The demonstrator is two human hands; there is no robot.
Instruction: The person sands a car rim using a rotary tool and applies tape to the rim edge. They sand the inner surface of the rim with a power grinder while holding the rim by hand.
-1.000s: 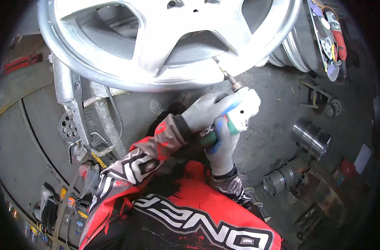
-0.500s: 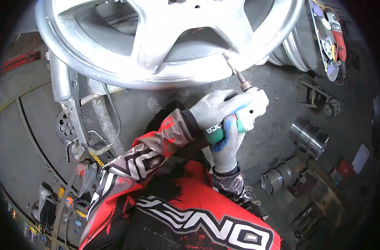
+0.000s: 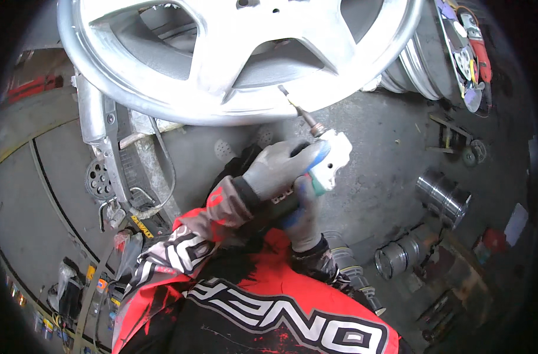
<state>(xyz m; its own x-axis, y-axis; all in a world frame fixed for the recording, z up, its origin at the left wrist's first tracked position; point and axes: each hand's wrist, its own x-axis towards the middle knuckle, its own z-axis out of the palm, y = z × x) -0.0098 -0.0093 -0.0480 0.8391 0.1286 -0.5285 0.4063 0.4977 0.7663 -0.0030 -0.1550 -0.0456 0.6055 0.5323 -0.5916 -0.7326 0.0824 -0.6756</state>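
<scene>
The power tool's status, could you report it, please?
Left grip and right grip hold power tool. Bit pictured over wheel, contact unclear. No obstruction visible.

Wheel (image 3: 245, 35) beyond power tool (image 3: 335, 154)

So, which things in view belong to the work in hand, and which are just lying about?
In use:
- power tool, held by left hand and right hand
- silver wheel, under the tool's bit

Apparently lying about:
- red grinder
- shiny metal cylinder
- pale sheet
</scene>
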